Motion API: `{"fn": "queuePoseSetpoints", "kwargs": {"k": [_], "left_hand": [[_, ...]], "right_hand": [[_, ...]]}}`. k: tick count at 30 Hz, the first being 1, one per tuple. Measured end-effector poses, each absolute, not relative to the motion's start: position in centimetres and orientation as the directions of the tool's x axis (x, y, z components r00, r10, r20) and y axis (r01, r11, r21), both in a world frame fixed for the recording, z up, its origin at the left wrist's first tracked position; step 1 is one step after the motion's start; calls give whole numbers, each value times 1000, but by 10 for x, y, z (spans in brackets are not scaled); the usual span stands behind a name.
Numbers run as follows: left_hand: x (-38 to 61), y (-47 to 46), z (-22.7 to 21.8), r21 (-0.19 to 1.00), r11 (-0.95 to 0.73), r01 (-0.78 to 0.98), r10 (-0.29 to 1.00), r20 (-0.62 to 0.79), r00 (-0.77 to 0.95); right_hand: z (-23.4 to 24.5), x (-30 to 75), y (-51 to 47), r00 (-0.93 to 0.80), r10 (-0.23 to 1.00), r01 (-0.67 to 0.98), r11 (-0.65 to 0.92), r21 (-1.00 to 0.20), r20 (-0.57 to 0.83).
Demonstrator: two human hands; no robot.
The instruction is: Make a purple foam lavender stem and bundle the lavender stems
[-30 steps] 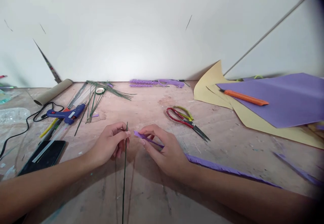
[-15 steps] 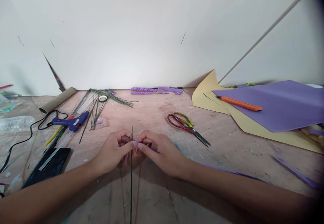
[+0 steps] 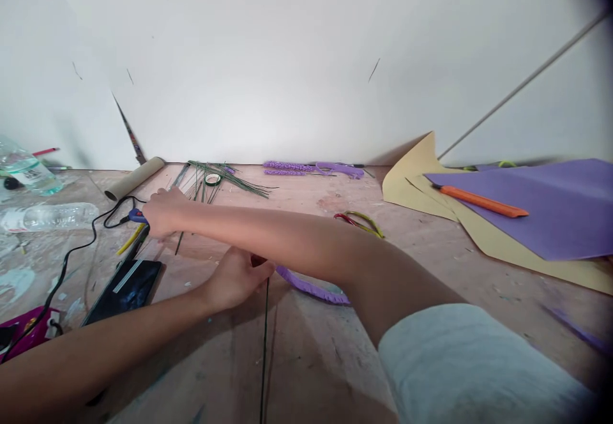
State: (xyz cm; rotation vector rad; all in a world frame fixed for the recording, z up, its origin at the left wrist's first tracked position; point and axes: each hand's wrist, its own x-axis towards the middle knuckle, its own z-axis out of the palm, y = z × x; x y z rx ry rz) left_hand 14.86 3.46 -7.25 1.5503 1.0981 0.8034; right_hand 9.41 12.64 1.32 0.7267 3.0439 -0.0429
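My left hand point(image 3: 237, 278) pinches a thin green wire stem point(image 3: 264, 347) that runs toward me on the wooden table, together with the end of a purple fringed paper strip point(image 3: 311, 288). The strip curls off to the right beneath my right forearm. My right arm crosses over to the left, and my right hand point(image 3: 160, 212) is closed over the blue glue gun point(image 3: 136, 217), which it mostly hides.
A black phone point(image 3: 127, 288) and a black cord point(image 3: 71, 251) lie at the left, with plastic bottles point(image 3: 45, 216) beyond. Green wires point(image 3: 215, 178) and finished purple stems point(image 3: 306, 168) sit at the back. Red scissors point(image 3: 357, 221), purple paper point(image 3: 541, 204) and an orange cutter point(image 3: 481, 200) lie right.
My right hand let go of the purple strip and reached across to the left onto the glue gun. The left hand stays pinched on the wire and strip end.
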Motion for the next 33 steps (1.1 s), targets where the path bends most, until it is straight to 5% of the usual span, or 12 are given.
{"fn": "queuePoseSetpoints", "kwargs": {"k": [9,19,26,33], "left_hand": [[149,23,-56,870,-251,424,893,39,449],[146,26,-59,731,-367,575,895,109,432],[144,14,-40,767,-429,477,851,166,498],[135,-4,-29,725,-634,270,742,471,477]], "right_hand": [[32,150,146,-903,427,430,897,107,49],[0,112,144,-915,403,402,915,-23,13],[40,167,154,-859,455,456,889,-53,236],[73,317,144,-650,643,707,707,14,406]]}}
